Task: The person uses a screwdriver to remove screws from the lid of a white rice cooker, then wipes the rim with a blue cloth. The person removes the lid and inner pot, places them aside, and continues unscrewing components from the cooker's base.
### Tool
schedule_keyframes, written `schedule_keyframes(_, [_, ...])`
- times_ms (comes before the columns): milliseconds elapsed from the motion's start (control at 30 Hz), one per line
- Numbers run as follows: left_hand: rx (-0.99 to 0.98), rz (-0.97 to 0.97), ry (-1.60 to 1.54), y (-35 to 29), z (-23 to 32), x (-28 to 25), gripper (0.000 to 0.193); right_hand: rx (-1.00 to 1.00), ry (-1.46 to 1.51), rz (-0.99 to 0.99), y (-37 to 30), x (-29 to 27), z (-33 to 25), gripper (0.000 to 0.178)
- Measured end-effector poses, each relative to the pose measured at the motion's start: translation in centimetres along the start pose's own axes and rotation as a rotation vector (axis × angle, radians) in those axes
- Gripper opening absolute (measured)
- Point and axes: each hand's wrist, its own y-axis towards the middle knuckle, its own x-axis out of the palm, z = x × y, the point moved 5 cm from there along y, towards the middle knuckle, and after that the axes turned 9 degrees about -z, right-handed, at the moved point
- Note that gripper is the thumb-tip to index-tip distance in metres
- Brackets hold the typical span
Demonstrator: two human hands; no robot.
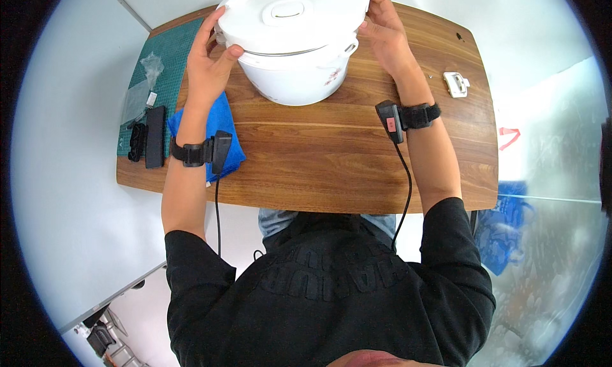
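A white lidded pot (296,80) with a small flower print on its side stands at the far middle of the table. Its wide white lid (255,19), with an oval piece in the middle, sits tilted over the rim. My left hand (211,62) is closed on the lid's left edge, thumb in front and fingers behind. On the opposite side my right hand (386,38) grips the lid's right edge, its fingertips partly hidden. A loop-shaped side handle (351,47) of the pot shows just below the right hand.
Beside my left forearm lies a folded blue cloth (223,134). The green cutting mat (169,54) at left carries clear plastic wrap (152,68) and a dark oblong case (155,137). A small white plastic part (456,84) lies at right. Cables hang from both wrist straps.
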Motion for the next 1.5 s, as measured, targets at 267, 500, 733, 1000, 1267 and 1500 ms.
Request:
schedule_keyframes(267, [0.007, 0.008, 0.007, 0.5, 0.1, -0.3, 0.084, -0.028, -0.247, 0.012, 0.2, -0.7, -0.4, 0.071])
schedule_keyframes(500, [0.046, -0.022, -0.041, 1.6, 1.7, -1.5, 0.086, -0.126, 0.074, -0.176, 0.9, 0.6, -4.3, 0.080])
schedule_keyframes(733, [0.094, -0.028, -0.127, 0.5, 3.2, -4.4, 0.086, -0.134, -0.148, -0.183, 0.5, 3.2, -8.7, 0.080])
schedule_keyframes(1000, [0.025, -0.080, -0.073, -6.7, 6.2, -11.4, 0.096, -0.134, -0.584, -0.236, 1.7, 13.6, -13.5, 0.087])
schedule_keyframes(1267, [-0.325, -0.005, -0.127, -15.8, 3.0, -17.1, 0.091, 0.121, 0.115, -0.420, 0.8, 23.7, -6.0, 0.087])
schedule_keyframes(1500, [-0.543, 0.012, -0.203, -17.2, -1.2, -15.7, 0.077, 0.240, 0.283, -0.276, 2.1, 25.9, -1.0, 0.090])
